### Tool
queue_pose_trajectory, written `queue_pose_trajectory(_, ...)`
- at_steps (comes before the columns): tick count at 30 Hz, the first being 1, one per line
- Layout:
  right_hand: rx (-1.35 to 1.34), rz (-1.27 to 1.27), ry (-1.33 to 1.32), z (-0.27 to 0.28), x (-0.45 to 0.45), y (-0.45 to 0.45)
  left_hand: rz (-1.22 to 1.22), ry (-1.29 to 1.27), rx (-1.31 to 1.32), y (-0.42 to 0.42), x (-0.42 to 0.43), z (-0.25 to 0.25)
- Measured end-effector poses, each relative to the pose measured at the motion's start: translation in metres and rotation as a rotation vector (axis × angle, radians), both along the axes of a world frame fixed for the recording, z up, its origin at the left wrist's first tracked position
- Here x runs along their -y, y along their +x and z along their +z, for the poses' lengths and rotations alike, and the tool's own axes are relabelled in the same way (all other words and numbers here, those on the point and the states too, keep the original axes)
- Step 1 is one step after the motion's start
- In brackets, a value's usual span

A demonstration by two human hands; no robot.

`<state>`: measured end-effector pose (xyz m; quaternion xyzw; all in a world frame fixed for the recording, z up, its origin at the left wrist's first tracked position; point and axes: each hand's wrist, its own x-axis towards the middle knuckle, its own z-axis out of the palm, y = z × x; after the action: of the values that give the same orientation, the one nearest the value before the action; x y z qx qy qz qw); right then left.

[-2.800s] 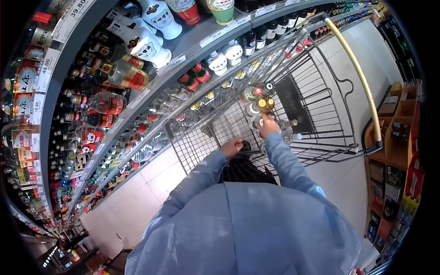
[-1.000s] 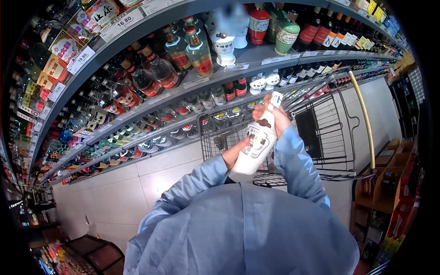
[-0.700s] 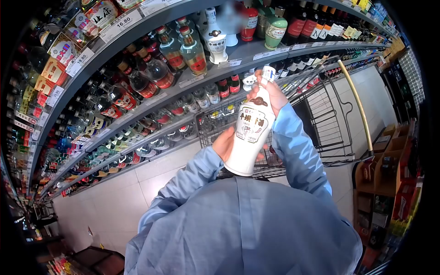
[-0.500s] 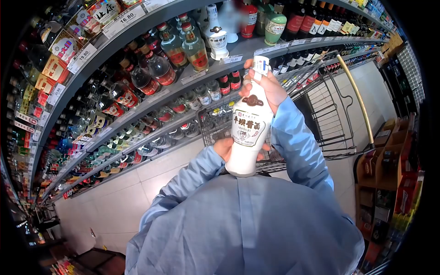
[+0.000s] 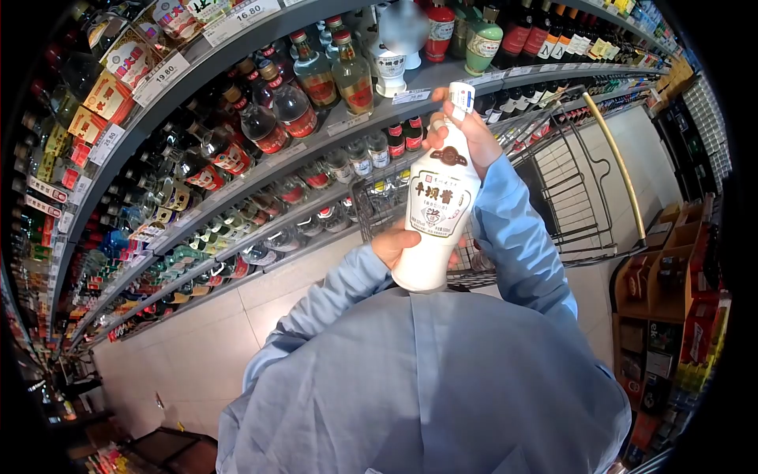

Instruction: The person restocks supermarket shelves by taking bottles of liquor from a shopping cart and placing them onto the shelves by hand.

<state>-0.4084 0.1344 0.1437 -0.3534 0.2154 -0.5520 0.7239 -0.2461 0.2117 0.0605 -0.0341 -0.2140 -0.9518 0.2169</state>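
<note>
A white liquor bottle [image 5: 438, 207] with a brown emblem and dark Chinese lettering is held in front of my chest, tilted with its neck up and to the right. My right hand [image 5: 476, 141] is closed around the neck, just under the white cap [image 5: 462, 96]. Lower down, my left hand [image 5: 393, 246] grips the body near the base, its thumb on the front; most of its other fingers are hidden behind the bottle. A similar white bottle [image 5: 390, 71] stands on the shelf beyond, partly covered by a blurred patch.
Curved shelves [image 5: 332, 130] packed with bottles and price tags run along the left and far side. A wire shopping cart [image 5: 553, 182] with a yellowish handle [image 5: 612, 162] stands to the right, behind the bottle. Cardboard display boxes [image 5: 663, 276] line the right edge above the tiled floor [image 5: 189, 340].
The bottle has shifted slightly right and tipped a little further, both hands moving with it. My left thumb now lies across the bottle's front. The view has shifted slightly.
</note>
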Motion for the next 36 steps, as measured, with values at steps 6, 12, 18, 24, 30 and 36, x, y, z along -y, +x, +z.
queue_pose_trajectory(6,-0.017,-0.014,-0.03,-0.003,0.002,0.002,0.057,-0.056,0.111,0.004,0.004,0.002)
queue_pose_trajectory(12,-0.02,-0.024,-0.034,-0.011,0.009,-0.001,0.067,-0.072,0.162,0.005,0.01,0.003)
queue_pose_trajectory(18,-0.016,-0.026,-0.006,-0.017,0.013,-0.004,0.08,-0.099,0.187,0.005,0.015,-0.003)
queue_pose_trajectory(24,-0.079,-0.059,-0.01,-0.016,0.011,-0.003,0.085,-0.091,0.214,0.004,0.017,-0.003)
queue_pose_trajectory(30,0.011,-0.031,0.043,-0.025,0.019,-0.009,0.085,-0.102,0.229,0.0,0.019,-0.009)
queue_pose_trajectory(36,-0.01,0.001,0.03,-0.03,0.025,-0.023,0.129,-0.077,0.258,-0.011,0.018,-0.009)
